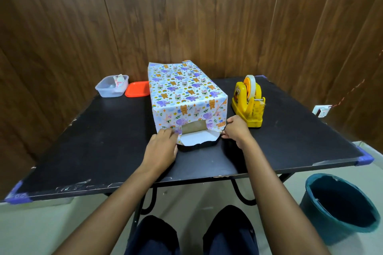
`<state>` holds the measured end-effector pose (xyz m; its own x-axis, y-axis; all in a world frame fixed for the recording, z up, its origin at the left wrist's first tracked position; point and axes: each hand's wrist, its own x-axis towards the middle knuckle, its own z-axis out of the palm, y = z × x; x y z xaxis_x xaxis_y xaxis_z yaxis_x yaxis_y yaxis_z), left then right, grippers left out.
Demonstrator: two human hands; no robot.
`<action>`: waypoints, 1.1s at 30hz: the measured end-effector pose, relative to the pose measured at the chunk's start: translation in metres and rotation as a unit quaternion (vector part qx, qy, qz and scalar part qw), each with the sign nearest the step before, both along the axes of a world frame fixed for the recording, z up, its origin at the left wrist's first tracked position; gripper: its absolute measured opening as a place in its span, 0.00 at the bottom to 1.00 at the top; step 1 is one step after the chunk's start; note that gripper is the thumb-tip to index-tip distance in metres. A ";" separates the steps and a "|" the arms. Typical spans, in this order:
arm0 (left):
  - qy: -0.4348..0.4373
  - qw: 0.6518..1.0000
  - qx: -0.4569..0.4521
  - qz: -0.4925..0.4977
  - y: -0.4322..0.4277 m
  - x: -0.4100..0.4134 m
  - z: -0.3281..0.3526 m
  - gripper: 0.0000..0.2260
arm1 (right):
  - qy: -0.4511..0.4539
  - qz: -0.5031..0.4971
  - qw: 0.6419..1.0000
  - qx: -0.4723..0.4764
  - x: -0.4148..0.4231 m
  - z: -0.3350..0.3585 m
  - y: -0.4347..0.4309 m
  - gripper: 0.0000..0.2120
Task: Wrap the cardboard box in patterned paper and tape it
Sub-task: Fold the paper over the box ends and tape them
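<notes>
A cardboard box (193, 127) lies lengthwise on the black table (103, 141), covered in white patterned paper (182, 93) with cartoon animals. Bare cardboard shows only through a gap at the near end. Below that gap a white paper flap (196, 137) lies flat on the table. My left hand (161, 149) presses the paper at the near left bottom corner. My right hand (236, 129) pinches the paper fold at the near right bottom corner. A yellow tape dispenser (248, 102) with a clear roll stands just right of the box.
A clear plastic tub (110, 87) with paper scraps and an orange lid (137, 89) sit at the back left. A teal bucket (339, 207) stands on the floor at the right. A wooden wall rises behind the table. My knees show below the table's front edge.
</notes>
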<state>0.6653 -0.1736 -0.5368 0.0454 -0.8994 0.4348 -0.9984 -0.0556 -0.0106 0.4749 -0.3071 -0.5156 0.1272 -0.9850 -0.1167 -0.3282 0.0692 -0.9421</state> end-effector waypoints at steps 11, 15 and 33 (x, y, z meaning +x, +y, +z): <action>0.058 0.996 -0.050 -0.041 0.011 0.032 0.003 0.09 | 0.254 0.139 0.912 -0.289 -0.010 -0.014 0.019 0.14; 0.030 0.995 -0.083 -0.052 0.019 0.037 0.000 0.08 | 0.238 0.109 0.913 -0.311 -0.006 -0.019 0.019 0.08; 0.725 0.670 -0.135 0.087 -0.011 0.030 0.063 0.12 | -0.228 -0.030 0.950 0.209 -0.002 0.035 0.010 0.18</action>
